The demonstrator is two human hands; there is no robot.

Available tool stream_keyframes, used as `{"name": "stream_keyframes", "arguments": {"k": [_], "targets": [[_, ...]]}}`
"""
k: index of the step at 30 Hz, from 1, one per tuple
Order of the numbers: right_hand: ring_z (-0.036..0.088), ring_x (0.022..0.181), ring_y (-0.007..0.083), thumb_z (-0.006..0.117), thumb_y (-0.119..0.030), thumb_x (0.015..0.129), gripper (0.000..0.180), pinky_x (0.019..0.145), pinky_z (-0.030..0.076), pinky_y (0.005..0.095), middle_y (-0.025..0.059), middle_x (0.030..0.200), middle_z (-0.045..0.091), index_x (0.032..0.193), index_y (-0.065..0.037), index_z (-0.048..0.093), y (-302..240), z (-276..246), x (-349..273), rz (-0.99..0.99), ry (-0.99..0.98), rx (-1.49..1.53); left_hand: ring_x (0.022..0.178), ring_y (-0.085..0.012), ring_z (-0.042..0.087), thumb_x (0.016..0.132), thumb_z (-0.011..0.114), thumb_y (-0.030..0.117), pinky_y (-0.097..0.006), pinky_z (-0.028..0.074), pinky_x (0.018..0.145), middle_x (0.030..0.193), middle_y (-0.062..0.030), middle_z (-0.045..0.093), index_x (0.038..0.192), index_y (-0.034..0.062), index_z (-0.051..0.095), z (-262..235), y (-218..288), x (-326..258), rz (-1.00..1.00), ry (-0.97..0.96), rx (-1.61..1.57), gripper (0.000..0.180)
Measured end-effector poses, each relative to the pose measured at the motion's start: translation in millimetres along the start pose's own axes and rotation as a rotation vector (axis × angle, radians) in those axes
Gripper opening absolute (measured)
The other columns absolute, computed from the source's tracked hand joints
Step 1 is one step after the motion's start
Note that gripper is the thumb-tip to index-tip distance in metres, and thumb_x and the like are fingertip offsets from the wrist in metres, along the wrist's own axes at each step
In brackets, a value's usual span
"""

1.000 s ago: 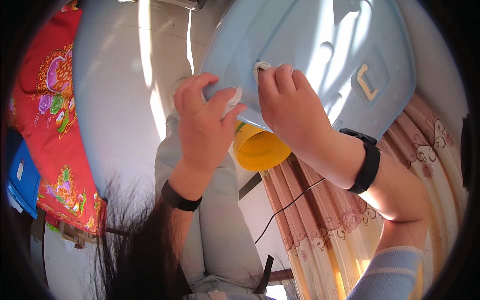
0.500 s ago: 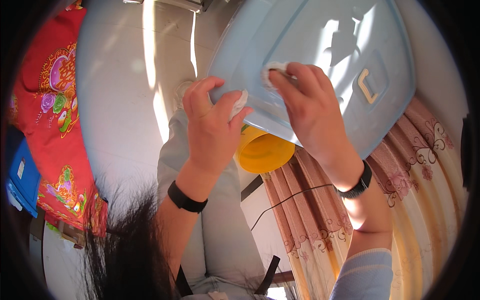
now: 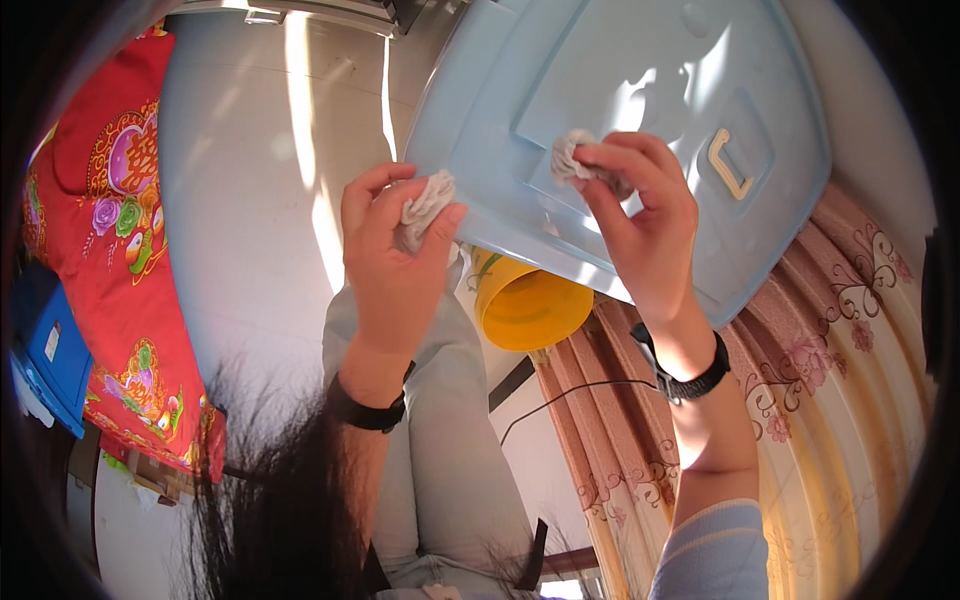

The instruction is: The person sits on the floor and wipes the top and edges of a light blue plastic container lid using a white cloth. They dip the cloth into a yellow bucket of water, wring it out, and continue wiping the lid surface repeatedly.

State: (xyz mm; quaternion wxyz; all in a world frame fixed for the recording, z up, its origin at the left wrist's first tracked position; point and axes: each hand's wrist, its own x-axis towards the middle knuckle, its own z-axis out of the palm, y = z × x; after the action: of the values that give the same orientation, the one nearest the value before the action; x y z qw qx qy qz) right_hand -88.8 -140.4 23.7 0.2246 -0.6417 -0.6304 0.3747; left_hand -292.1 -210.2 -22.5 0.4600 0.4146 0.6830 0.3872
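Note:
My left hand [image 3: 385, 270] is closed round a crumpled off-white wad of tissue or cloth [image 3: 430, 205], pinched between thumb and fingers near the left corner of a light blue plastic storage box lid [image 3: 480, 150]. My right hand [image 3: 655, 220] pinches a second crumpled wad [image 3: 573, 157] of the same kind above the lid's middle. Whether that wad touches the lid I cannot tell. A cream handle [image 3: 730, 165] is set into the lid at the right.
Below the lid's near edge stands a yellow bucket [image 3: 535, 310]. Pink and cream curtains [image 3: 800, 390] hang at the right, with a thin black cable [image 3: 580, 393] before them. Red patterned bedding [image 3: 130, 190] and a blue box [image 3: 50, 340] lie at the left.
My left hand has drawn back slightly to the left, off the lid's edge. My right hand has shifted a little right and turned, and its wad shows more plainly.

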Motion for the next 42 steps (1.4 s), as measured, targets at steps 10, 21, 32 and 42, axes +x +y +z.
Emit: {"name": "stream_keyframes", "arguments": {"k": [10, 21, 32, 42], "targets": [[0.064, 0.094, 0.0253, 0.068, 0.006, 0.086, 0.024, 0.084, 0.053, 0.0348, 0.0099, 0.109, 0.064, 0.11, 0.0, 0.069, 10, 39, -33, -0.035, -0.248, 0.036, 0.118, -0.0217, 0.058, 0.087, 0.079, 0.003, -0.033, 0.051, 0.098, 0.128, -0.0092, 0.058, 0.114, 0.0012, 0.068, -10, 4, 4, -0.111, -0.015, -0.035, 0.029], [0.065, 0.106, 0.0352, 0.06, 0.006, 0.094, 0.025, 0.091, 0.052, 0.0391, 0.0217, 0.112, 0.066, 0.117, 0.002, 0.071, 57, -44, 164, -0.341, 0.548, -0.173, 0.116, -0.0235, 0.06, 0.085, 0.081, -0.001, -0.034, 0.056, 0.093, 0.133, -0.0108, 0.054, 0.115, 0.0024, 0.067, 2, 11, -9, 0.228, -0.13, 0.364, 0.034], [0.065, 0.103, 0.0334, 0.06, 0.019, 0.082, 0.044, 0.089, 0.054, 0.0372, 0.0144, 0.108, 0.068, 0.109, -0.009, 0.079, 81, 4, 112, -0.354, 0.248, -0.025, 0.111, -0.0234, 0.058, 0.08, 0.082, -0.002, -0.035, 0.055, 0.091, 0.126, -0.008, 0.053, 0.111, 0.0037, 0.069, 8, -1, -3, 0.074, -0.113, 0.284, 0.034], [0.065, 0.103, 0.0224, 0.06, 0.017, 0.088, 0.039, 0.091, 0.053, 0.0327, 0.0076, 0.115, 0.067, 0.115, -0.007, 0.075, 47, -16, 20, 0.133, -0.337, 0.48, 0.115, -0.0235, 0.056, 0.079, 0.08, -0.003, -0.035, 0.053, 0.097, 0.126, -0.0075, 0.05, 0.11, 0.003, 0.068, 7, 4, -1, 0.026, -0.147, 0.38, 0.034]]}}
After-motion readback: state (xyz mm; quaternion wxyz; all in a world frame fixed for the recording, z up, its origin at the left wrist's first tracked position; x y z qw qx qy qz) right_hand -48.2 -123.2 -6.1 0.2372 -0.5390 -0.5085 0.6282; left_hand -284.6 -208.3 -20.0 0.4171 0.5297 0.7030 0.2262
